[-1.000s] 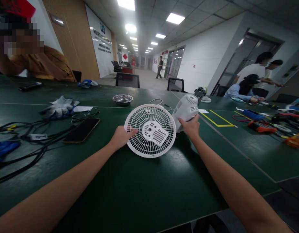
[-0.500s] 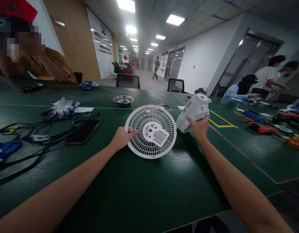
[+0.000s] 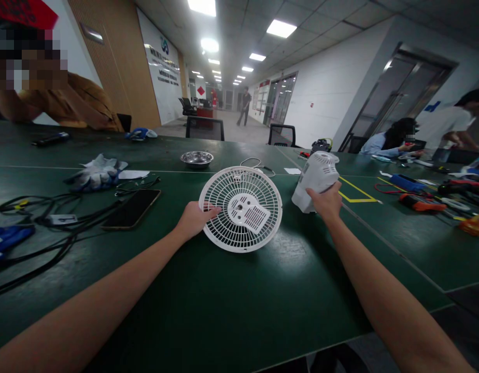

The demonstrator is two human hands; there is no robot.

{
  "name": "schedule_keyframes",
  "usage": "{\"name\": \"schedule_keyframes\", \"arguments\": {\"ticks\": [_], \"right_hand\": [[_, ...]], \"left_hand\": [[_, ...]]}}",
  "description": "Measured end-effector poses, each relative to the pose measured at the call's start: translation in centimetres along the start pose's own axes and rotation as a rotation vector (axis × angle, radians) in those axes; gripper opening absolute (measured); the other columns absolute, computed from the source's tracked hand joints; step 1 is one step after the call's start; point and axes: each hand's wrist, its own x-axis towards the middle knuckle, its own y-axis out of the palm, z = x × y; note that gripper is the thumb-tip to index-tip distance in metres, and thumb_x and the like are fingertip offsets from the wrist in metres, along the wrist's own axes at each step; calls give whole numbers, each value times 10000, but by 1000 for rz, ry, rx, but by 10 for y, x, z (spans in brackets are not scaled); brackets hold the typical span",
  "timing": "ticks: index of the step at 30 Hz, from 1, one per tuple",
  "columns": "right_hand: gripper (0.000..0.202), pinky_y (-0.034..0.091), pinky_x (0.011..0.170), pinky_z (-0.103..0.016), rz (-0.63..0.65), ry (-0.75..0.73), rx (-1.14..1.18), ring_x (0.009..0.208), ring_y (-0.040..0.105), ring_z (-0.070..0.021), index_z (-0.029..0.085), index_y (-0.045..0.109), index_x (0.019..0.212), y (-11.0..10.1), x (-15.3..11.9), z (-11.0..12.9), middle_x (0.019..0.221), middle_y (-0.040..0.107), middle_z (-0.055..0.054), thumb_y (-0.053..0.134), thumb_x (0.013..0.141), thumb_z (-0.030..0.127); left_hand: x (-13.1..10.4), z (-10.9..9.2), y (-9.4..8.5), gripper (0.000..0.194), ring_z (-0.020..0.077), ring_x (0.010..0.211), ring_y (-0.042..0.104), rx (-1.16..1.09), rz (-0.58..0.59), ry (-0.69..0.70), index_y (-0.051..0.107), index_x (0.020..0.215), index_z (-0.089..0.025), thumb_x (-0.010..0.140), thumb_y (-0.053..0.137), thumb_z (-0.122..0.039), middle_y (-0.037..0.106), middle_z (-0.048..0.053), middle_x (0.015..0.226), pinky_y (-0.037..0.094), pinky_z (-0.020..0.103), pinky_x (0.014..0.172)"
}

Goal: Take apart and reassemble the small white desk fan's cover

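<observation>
Two hands (image 3: 196,220) are apart, each closed on a white fan part.

Near the middle of the frame, the left hand (image 3: 193,221) grips the edge of a round fan grille (image 3: 249,206). Right of it, the right hand (image 3: 328,201) holds a white plastic housing (image 3: 316,173). A shiny metal bowl (image 3: 196,158) sits above and left of the grille on the green table (image 3: 208,305).

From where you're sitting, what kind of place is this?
Probably an office space used as a workshop: there's a long green table, mesh-backed chairs, and tools and cables, like the orange-and-black tool.
</observation>
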Motion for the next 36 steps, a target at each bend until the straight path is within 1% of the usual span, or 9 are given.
{"name": "schedule_keyframes", "arguments": {"ticks": [7,14,17,19,22,27,30,34,36], "right_hand": [[890,505,908,-527,8,1,48,1036,670,-409,171,431,1310,0,0,-6,1166,674,-196,748,629,648],[880,493,949,-496,55,-51,293,1084,653,-353,201,423,1350,2,6,-19,1209,667,-154,793,629,542],[912,490,956,-467,4,-116,429,1071,652,-310,186,378,1404,1,7,-18,1243,644,-163,784,661,524],[868,496,947,-453,-60,-142,472,1056,649,-293,175,418,1382,-1,9,-17,1242,640,-165,777,677,530],[780,514,907,-445,-103,-142,501,1013,651,-283,167,497,1312,-2,11,-16,1200,655,-150,769,684,541],[843,528,857,-429,-133,-169,466,927,656,-252,198,429,1383,-2,13,-18,1304,586,-144,763,687,536],[848,487,943,-475,-160,-245,370,1034,632,-287,201,378,1418,-5,12,-18,1335,561,-147,735,719,521],[841,368,1084,-536,-261,-365,244,1275,510,-341,170,353,1421,-19,4,-6,1381,518,-177,720,738,496],[857,402,1058,-516,-275,-400,265,1300,491,-345,161,335,1431,-25,-5,7,1398,495,-187,718,743,499]], "left_hand": [[-2,-3,-1,172,241,706,741,5,13,-6,738,932,-152,852,726,-303,774,84,825,592,369,635],[-1,-3,0,159,235,720,743,16,-1,-4,738,911,-158,844,727,-302,776,84,844,595,359,646],[0,-3,0,151,230,720,742,15,-4,8,737,896,-160,846,722,-301,776,83,842,595,353,648],[0,-2,0,156,231,704,741,25,5,5,732,898,-162,852,717,-310,773,75,816,597,358,639],[0,-1,-1,165,234,699,743,46,11,7,727,896,-162,857,715,-322,770,69,798,601,364,639],[0,-1,-2,157,230,721,745,43,11,-1,729,907,-164,861,712,-313,776,74,831,602,359,654],[-1,-2,-1,159,230,720,742,31,13,-15,728,922,-164,860,711,-309,776,76,839,597,359,647],[-3,-5,-1,188,238,720,739,16,5,-9,737,924,-156,845,727,-326,772,83,835,590,364,647],[-3,-5,-1,187,236,709,734,8,10,-6,743,896,-154,839,735,-332,769,87,821,582,357,637]]}}
